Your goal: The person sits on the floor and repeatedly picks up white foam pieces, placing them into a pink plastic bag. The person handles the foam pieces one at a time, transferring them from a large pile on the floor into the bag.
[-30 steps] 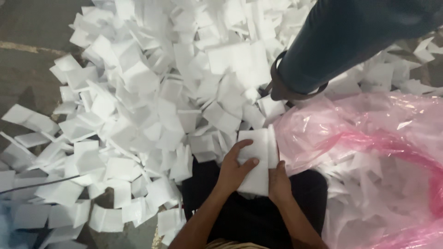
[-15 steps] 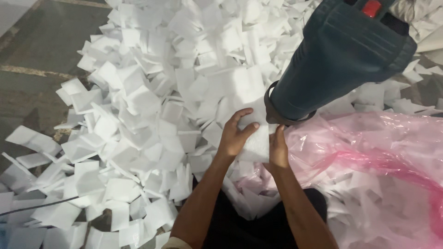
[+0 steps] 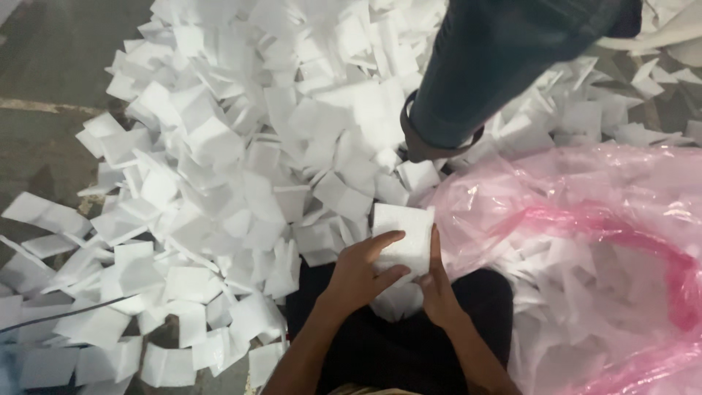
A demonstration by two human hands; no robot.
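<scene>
I hold a small stack of white square foam pieces [image 3: 404, 232] in both hands, low in the middle of the view. My left hand [image 3: 360, 272] grips its left side with the fingers curled over the front. My right hand [image 3: 437, 284] presses against its right edge, thumb pointing up. The stack sits just above my dark lap, at the near edge of a large heap of white foam squares [image 3: 241, 146].
A pink transparent plastic bag [image 3: 585, 241] holding more white pieces lies at the right. Another person's leg in blue jeans [image 3: 504, 66] stands in the heap just beyond my hands. Grey concrete floor [image 3: 44, 88] shows at the left.
The stack in my hands rose toward the other person's leg half a second ago and has come back down toward my lap. The view shifted slightly.
</scene>
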